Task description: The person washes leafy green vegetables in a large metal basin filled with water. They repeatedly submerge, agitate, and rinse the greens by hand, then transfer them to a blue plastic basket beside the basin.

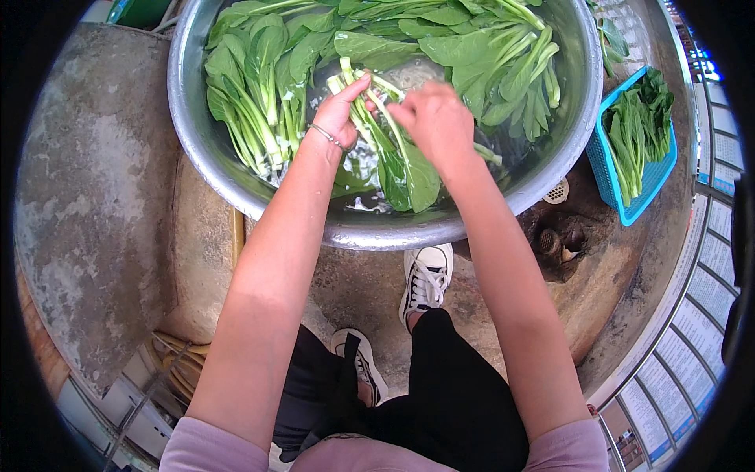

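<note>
A large round metal basin holds water and many leafy greens with pale stalks. My left hand, with a thin bracelet at the wrist, grips a small bunch of leafy greens near its stalk ends, the leaves hanging towards me. Just right of these stalks is my right hand, slightly blurred, with its fingers curled; whether it pinches a stalk is hard to see. More leafy greens lie in the basin at the left, and another heap lies at the upper right, stalks pointing right.
Right of the basin, a blue plastic basket holds greens. A round drain cover lies on the floor beside the basin. A concrete slab stands at the left, a coiled yellow hose below it. Metal railings curve along the right edge.
</note>
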### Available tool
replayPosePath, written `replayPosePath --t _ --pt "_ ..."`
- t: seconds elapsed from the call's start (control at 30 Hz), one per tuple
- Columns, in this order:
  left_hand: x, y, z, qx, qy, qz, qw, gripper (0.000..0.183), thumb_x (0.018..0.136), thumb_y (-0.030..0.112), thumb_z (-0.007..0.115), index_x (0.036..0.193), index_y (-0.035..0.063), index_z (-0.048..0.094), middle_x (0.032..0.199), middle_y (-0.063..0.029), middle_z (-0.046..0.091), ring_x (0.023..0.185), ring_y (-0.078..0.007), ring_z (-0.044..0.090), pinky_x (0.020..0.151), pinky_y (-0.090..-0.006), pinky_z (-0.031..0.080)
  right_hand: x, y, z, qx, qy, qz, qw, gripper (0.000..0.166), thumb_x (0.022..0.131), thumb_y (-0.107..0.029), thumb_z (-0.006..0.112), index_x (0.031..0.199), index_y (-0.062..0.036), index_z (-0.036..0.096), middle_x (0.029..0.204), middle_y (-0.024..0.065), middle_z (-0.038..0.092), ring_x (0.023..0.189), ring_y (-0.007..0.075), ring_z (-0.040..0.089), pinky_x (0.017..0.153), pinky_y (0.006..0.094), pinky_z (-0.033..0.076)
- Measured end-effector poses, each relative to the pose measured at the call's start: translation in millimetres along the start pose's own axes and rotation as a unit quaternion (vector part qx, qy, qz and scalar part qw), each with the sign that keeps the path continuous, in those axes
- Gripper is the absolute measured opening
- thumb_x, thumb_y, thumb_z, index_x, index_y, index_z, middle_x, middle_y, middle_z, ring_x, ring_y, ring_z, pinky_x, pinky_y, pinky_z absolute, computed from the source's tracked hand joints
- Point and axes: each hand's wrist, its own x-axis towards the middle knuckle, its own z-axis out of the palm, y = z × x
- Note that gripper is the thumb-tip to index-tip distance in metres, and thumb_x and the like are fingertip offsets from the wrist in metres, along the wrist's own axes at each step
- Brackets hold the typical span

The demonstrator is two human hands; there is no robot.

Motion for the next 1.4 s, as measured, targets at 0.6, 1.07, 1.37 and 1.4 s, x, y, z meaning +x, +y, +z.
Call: replayPosePath --t 0.6,1.07,1.37,1.4 --pt "4 26 1 0.169 0.044 -0.011 0.985 0.027 0.072 0.026 0.071 0.083 0.0069 0.055 0.063 -0.0009 0.052 0.044 -0.0103 0.045 0.043 -0.0227 0.039 41 8 33 -0.090 -0.067 -0.125 0.986 0.010 0.079 -0.015 0.047 0.082 -0.0060 0.050 0.073 0.0094 0.062 0.063 0.0271 0.062 0.055 0.0346 0.050" --pt "-3 56 -39 0.094 0.009 0.066 0.993 0.024 0.080 0.029 0.060 0.094 0.0095 0.056 0.094 -0.0034 0.062 0.055 -0.0074 0.049 0.046 -0.0220 0.040 3 88 -20 0.016 -0.331 0.137 0.933 0.024 0.079 -0.029 0.052 0.075 -0.0092 0.064 0.057 0.0000 0.060 0.058 0.0179 0.060 0.064 0.0345 0.048" --pt "-2 56 -44 -0.018 -0.087 0.037 0.995 0.014 0.080 0.010 0.053 0.093 0.0055 0.051 0.078 -0.0082 0.056 0.073 -0.0218 0.055 0.077 -0.0376 0.046 -50 62 -53 0.114 -0.305 -0.067 0.943 0.026 0.069 -0.018 0.062 0.089 -0.0036 0.055 0.079 0.0139 0.061 0.072 0.0278 0.059 0.065 0.0352 0.045" --pt "-3 59 -49 -0.004 -0.131 0.008 0.991 0.018 0.079 0.007 0.054 0.096 0.0056 0.048 0.069 -0.0056 0.050 0.069 -0.0199 0.054 0.073 -0.0379 0.047 -46 59 -79 0.153 -0.320 -0.001 0.935 0.024 0.068 -0.016 0.062 0.088 -0.0049 0.056 0.077 0.0104 0.061 0.068 0.0216 0.058 0.062 0.0322 0.045"
